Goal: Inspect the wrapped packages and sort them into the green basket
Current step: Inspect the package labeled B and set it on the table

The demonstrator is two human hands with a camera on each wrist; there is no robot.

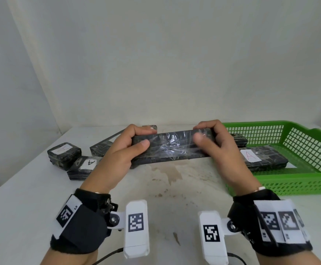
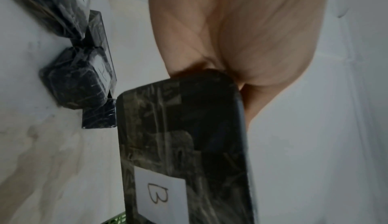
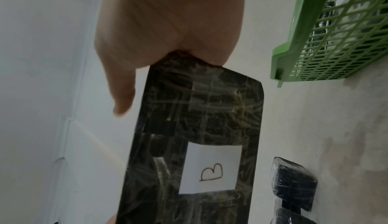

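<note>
A long flat black package [image 1: 172, 147] in clear wrap is held above the table, between both hands. My left hand [image 1: 131, 143] grips its left end, my right hand [image 1: 206, 134] its right end, thumbs on the near face. Its underside carries a white label marked B [image 2: 160, 194] [image 3: 211, 169], seen in both wrist views. The green basket [image 1: 299, 180] stands at the right, holding a long black package with an A label [image 1: 251, 155]. More wrapped packages [image 1: 64, 153] [image 1: 85, 167] lie at the left; two show A labels.
The white table [image 1: 165, 188] has brown stains in the middle. Another long package [image 1: 106, 144] lies slanted behind my left hand. A pale wall stands close behind the table. A cable runs along the near edge.
</note>
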